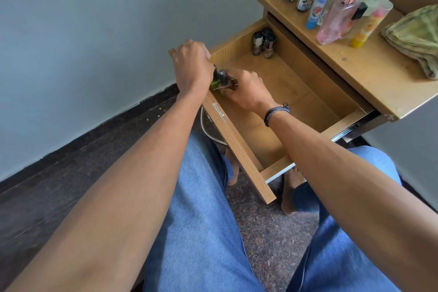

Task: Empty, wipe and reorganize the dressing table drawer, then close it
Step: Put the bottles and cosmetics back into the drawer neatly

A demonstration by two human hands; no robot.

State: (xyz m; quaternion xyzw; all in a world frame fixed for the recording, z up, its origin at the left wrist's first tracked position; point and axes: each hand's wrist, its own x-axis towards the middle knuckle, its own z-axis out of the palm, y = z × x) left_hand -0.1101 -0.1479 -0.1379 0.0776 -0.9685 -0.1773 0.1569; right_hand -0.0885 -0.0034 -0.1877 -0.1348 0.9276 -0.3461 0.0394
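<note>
The right hand point(246, 89) has its grip curled round small nail polish bottles point(222, 77) in the near left corner of the drawer point(305, 92). They stand with dark caps up, and one has a green body. How many the fingers actually enclose is hard to tell. The left hand point(193, 66) is curled just beside them, at the top of the drawer front and against the caps. Its fingers are hidden behind the knuckles, so I cannot tell whether its grip has hold of anything. The drawer is pulled out over the person's lap. In its far left corner a cluster of nail polishes point(263, 42) stands upright. On the surface point(369, 73) above, cosmetic bottles point(331, 7) stand crowded together, with a folded cloth point(417, 38) lying to their right.
</note>
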